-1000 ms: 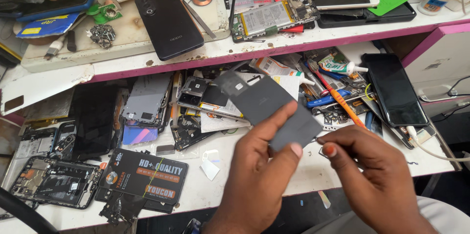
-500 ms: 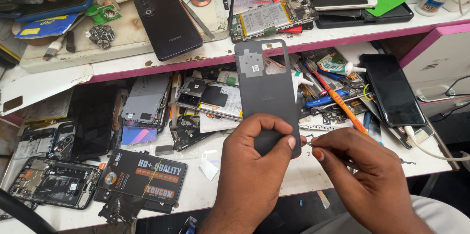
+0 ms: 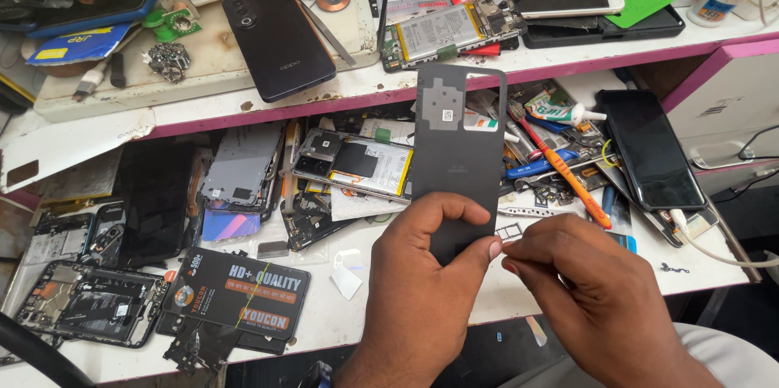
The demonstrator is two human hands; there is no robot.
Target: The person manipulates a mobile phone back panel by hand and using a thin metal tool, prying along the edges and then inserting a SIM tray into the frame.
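Head view: cluttered white workbench with pink-edged shelf, phones and parts lying everywhere. Left hand is gripping a dark back cover upright above the bench. Right hand is pinching at its lower edge; what's pinched is too small to make out.

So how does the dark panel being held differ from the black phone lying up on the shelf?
The dark back panel is held upright in the left hand, inner side showing with a pale patch and small sticker; the black phone lies flat, untouched, glossy back up. The panel is a thin matte cover; the phone looks whole. Both are dark, rounded rectangles.
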